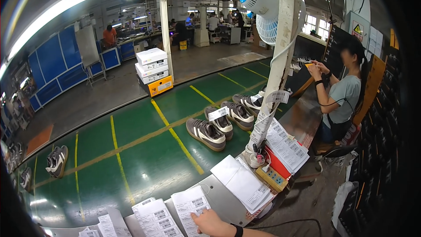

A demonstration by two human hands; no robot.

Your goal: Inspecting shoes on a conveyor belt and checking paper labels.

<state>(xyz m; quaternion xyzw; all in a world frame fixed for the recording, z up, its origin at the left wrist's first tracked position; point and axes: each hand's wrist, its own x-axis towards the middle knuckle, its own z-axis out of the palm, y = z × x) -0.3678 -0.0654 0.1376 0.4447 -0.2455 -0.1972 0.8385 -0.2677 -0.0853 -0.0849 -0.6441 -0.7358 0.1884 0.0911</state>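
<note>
My right hand (211,223) comes in at the lower edge, with a dark band round the wrist. Its fingertips rest on a stack of printed label sheets (188,202) on the grey metal ledge, and the hand looks open. Just left of it lies another label stack (158,219), with loose labels (109,224) farther left. A larger pile of white sheets (237,180) is to the right of the hand. My left hand is not in view. Beyond the ledge, several grey-and-white sneakers (206,134) stand on the green conveyor belt (144,149); a label lies on one pair.
A white post (278,57) carrying a fan (268,22) rises at the ledge, beside a power strip (272,177) and a red folder (277,160). Stacked shoe boxes (153,70) stand across the belt. A co-worker (346,92) sits at the right, holding something orange.
</note>
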